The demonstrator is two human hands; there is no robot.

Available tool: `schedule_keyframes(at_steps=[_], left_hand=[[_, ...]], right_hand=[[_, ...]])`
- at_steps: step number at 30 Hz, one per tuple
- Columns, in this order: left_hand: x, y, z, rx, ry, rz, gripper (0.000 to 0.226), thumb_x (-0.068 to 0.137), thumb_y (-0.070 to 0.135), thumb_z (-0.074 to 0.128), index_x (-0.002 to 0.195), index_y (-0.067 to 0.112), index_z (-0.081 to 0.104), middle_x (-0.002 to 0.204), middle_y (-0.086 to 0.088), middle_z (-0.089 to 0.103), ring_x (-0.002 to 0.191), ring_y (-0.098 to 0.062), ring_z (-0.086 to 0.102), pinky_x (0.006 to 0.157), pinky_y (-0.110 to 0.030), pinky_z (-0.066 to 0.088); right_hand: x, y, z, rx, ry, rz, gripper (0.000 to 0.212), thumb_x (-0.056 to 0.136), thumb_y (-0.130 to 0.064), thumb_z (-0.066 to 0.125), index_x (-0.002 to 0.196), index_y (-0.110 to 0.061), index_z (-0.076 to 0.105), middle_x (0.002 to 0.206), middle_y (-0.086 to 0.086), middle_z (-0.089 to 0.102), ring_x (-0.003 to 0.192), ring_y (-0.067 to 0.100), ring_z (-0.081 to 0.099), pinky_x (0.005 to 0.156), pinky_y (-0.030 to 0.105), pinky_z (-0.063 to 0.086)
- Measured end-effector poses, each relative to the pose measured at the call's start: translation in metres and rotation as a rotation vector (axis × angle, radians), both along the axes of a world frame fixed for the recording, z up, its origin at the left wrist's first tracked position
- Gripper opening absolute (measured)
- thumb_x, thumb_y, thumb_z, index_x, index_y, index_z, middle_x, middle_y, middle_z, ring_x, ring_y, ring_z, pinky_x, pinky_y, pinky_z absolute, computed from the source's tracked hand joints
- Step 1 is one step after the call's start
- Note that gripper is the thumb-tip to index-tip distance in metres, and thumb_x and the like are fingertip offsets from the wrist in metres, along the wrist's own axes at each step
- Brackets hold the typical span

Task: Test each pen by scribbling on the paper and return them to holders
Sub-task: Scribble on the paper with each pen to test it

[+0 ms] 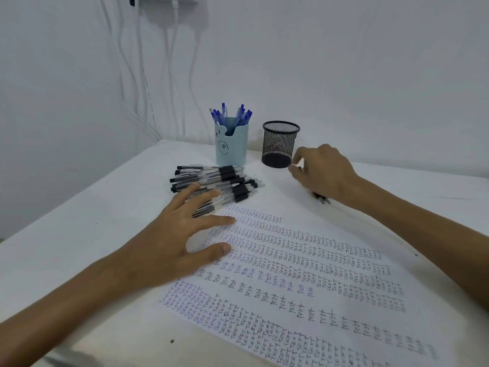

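Dozens of small "TEST" scribbles fill the paper (304,274), which lies flat on the white worktop (79,234) nearest the person, its rows running away to the right. I judge the sheet sits close so that either hand can write on it without reaching.

At the sheet's far-left corner the left hand (169,234) lies spread. Its thumb and forefinger rest on the paper and its other fingers rest over the near edge of the pile of black pens (219,181). That placing probably pins the sheet and stops the loose pens rolling. The pile lies on its side just beyond the paper, touching neither holder, so these pens seem to be the ones waiting to be tested or put back.

Further right, the right hand (325,170) is curled round a held pen (321,199), whose dark end pokes out below the wrist. I cannot tell whether it grips one pen or several. Its forefinger and thumb hover just beside the foot of the black mesh holder (280,144), likely on the way to dropping the pen in.

Through the mesh no pens show, so that holder looks empty. To its left, just behind the pile, the blue holder (231,144) stands upright with a bunch of blue pens (232,115) leaning in it.
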State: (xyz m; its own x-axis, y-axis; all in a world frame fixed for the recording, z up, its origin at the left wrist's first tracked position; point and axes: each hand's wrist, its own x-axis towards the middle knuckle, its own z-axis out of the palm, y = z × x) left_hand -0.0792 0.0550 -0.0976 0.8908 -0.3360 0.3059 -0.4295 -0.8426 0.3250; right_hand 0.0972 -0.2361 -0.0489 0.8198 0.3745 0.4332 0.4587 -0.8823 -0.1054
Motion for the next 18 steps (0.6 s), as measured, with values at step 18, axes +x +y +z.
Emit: schedule_keyframes(at_steps=[18], left_hand=[[0.004,0.001,-0.003,0.007,-0.030,-0.009,0.055,0.090,0.083,0.043,0.139,0.060,0.052,0.166,0.022,0.024,0.158,-0.005,-0.003,0.126,-0.039,0.019]], right_hand=[[-0.040,0.057,-0.016,-0.206,-0.203,0.656,0.019,0.102,-0.024,0.060,0.116,-0.012,0.065,0.115,0.002,0.064,0.100,0.018,0.062,0.070,0.039,0.059]])
